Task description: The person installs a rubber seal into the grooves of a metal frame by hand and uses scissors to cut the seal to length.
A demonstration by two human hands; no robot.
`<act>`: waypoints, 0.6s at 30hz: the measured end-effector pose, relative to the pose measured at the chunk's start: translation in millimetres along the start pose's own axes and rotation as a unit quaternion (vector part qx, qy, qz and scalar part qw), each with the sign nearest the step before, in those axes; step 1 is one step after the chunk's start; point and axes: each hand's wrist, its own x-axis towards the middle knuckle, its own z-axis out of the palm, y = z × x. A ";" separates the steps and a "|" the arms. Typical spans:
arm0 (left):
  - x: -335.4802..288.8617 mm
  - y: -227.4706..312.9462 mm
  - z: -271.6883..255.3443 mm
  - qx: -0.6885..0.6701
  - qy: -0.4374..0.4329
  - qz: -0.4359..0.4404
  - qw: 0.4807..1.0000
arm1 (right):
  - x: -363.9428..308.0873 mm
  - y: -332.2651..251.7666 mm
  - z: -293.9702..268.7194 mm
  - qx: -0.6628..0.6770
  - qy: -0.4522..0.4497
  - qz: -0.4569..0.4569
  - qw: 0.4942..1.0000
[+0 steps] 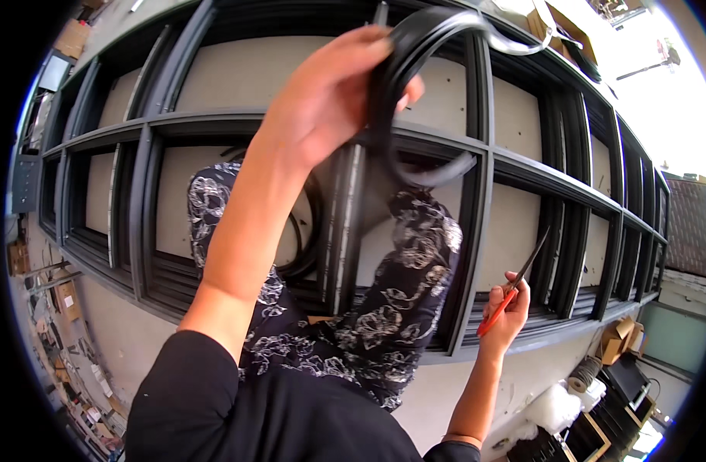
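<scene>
My left hand (326, 96), raised over the far part of a stack of dark grey window-like frames (484, 150), grips a loose coil of black flexible strip (385, 100). The strip looks like rubber gasket and is partly blurred; one loop hangs below the hand, and another stretch reaches to the upper right. Scissors (529, 266) with orange-red handles are in my right hand (510, 308), lower and to the right. Their blades point up and away over a frame opening, apart from the strip. Whether the blades are fully closed is hard to see.
My patterned trouser legs (391, 323) are among the frame bars. Another black coil (316, 223) lies inside an opening beside my left leg. Cardboard boxes (621, 339) and a white plastic bundle (553, 408) sit at the lower right; clutter lines the left floor.
</scene>
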 end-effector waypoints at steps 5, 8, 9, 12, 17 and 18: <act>-123.0 25.7 -13.2 0.135 0.047 -0.116 0.983 | -34.6 -43.5 53.4 0.120 -0.314 0.066 0.940; -166.3 12.1 -11.7 0.164 0.099 -0.208 0.959 | -56.7 -48.6 77.5 0.127 -0.480 0.180 0.849; -177.5 7.5 -12.7 0.172 0.111 -0.236 0.950 | -64.2 -44.6 80.4 0.124 -0.512 0.213 0.823; -207.8 -9.8 -25.2 0.175 0.097 -0.266 0.943 | -79.6 -31.3 85.9 0.077 -0.546 0.205 0.809; -233.6 -16.2 -27.0 0.150 0.142 -0.289 0.935 | -86.6 -26.7 99.1 0.036 -0.584 0.181 0.790; -237.5 -16.0 -24.9 0.149 0.143 -0.296 0.933 | -87.7 -26.4 100.5 0.037 -0.586 0.182 0.789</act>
